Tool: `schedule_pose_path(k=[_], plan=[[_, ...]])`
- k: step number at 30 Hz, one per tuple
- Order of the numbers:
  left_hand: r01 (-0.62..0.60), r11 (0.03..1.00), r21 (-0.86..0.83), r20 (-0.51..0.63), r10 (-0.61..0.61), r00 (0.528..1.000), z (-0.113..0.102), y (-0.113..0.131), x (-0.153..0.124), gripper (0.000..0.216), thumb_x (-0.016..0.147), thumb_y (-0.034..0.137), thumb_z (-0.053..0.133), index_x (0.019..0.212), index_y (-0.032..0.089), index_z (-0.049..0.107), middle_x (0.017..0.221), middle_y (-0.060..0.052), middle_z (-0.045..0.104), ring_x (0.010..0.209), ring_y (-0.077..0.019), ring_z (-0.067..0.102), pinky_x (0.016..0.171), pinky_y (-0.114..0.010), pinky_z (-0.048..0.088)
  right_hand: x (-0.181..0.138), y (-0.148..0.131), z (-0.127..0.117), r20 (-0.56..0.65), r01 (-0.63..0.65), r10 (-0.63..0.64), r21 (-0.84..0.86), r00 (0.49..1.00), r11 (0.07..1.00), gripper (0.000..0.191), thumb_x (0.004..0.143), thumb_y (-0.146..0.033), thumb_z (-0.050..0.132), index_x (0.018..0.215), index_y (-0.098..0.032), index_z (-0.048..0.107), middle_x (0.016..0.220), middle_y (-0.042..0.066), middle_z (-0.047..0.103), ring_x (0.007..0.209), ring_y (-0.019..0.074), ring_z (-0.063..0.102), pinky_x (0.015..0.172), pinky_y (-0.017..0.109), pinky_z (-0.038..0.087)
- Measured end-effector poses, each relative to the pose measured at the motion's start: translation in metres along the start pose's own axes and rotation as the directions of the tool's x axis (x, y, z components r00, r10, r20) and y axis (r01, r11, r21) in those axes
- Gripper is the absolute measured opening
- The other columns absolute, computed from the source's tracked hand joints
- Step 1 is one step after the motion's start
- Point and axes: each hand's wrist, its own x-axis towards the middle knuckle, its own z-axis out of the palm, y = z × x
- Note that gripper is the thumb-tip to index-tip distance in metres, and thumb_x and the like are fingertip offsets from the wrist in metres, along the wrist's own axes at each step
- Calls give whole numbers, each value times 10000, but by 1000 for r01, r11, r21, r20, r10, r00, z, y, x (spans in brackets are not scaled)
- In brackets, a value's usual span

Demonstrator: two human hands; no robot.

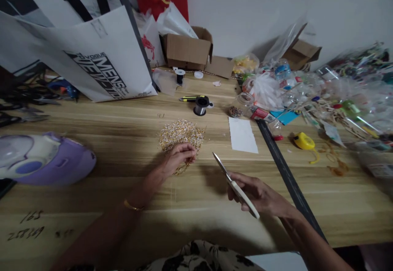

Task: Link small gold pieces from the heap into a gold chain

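A gold beaded wire piece (181, 136), round and lacy, lies on the wooden table (123, 132) in front of me. My left hand (179, 156) rests at its near edge with the fingers curled and pinched on the wirework; a gold bangle sits on that wrist. To the right, my right hand (260, 195) is closed round the white handles of a pair of scissors (235, 185). The blades point up and left toward the beaded piece and stay a short way from it.
A white paper slip (242, 135), a long black ruler (288, 177), wire spools (201, 105), a yellow tape measure (303, 142) and a bead jar (242, 104) lie beyond. Craft clutter fills the right; bags and a cardboard box (187, 50) stand behind; a purple device (43, 158) sits left.
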Motion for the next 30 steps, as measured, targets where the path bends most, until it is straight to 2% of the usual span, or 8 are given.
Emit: schedule_pose_path(k=[2, 5, 9, 13, 16, 21, 25, 30], plan=[[4, 1000, 16, -14, -3, 1000, 3, 4, -1, 150, 710, 287, 643, 706, 150, 582, 623, 6, 562, 580, -90, 504, 582, -224, 377, 4, 4, 2, -86, 6, -13, -71, 996, 997, 742, 739, -388, 700, 1387, -210, 386, 947, 71, 638, 810, 167, 597, 677, 275, 508], [-15, 997, 73, -13, 16, 1000, 9, 9, -3, 128, 707, 263, 641, 687, 151, 585, 600, 10, 557, 578, -91, 503, 581, -222, 378, 14, 4, 8, -180, 27, -78, -271, 980, 962, 682, 746, -391, 688, 1354, -207, 439, 1129, 105, 614, 910, 211, 606, 780, 328, 507], [-40, 995, 89, -26, 42, 999, 11, 8, -2, 122, 693, 259, 653, 690, 153, 592, 601, 15, 563, 585, -95, 517, 586, -219, 394, 28, 3, 14, -173, 79, -164, -416, 971, 906, 697, 730, -377, 693, 1350, -191, 432, 1207, 124, 590, 1016, 260, 596, 878, 381, 480], [-60, 997, 43, -60, 63, 996, 7, 4, 0, 150, 702, 292, 658, 714, 153, 600, 623, 12, 567, 592, -98, 528, 590, -222, 404, 32, -4, 15, -160, 109, -193, -426, 968, 898, 688, 737, -378, 674, 1347, -184, 421, 1124, 121, 620, 894, 229, 618, 789, 354, 503], [-76, 996, 38, -104, 80, 991, 6, 3, 1, 153, 710, 291, 660, 709, 149, 604, 645, 12, 564, 619, -97, 532, 621, -221, 412, 32, -10, 14, -125, 89, -152, -405, 980, 910, 630, 745, -392, 670, 1303, -181, 468, 1025, 88, 634, 764, 175, 595, 686, 287, 489], [-69, 998, -4, -126, 67, 990, 9, 3, 2, 170, 691, 297, 673, 696, 147, 595, 636, 13, 565, 611, -101, 530, 622, -229, 409, 33, -9, 12, -138, 26, -95, -434, 986, 900, 610, 758, -458, 653, 1276, -177, 492, 736, -10, 577, 548, 92, 442, 498, 200, 358], [-47, 999, -13, -89, 46, 995, 12, 1, 1, 169, 687, 297, 672, 705, 149, 593, 612, 11, 576, 595, -104, 530, 611, -232, 401, 35, -6, 13, -171, 11, -96, -440, 981, 898, 566, 782, -471, 622, 1246, -168, 512, 665, -31, 520, 529, 87, 413, 487, 195, 324], [-2, 1000, -18, -38, 1, 999, 17, -5, 0, 140, 690, 265, 660, 739, 143, 613, 614, 8, 587, 583, -101, 528, 588, -226, 390, 37, -6, 18, -179, 30, -125, -458, 976, 889, 531, 782, -453, 627, 1225, -181, 518, 755, -6, 567, 580, 100, 467, 544, 205, 366]])
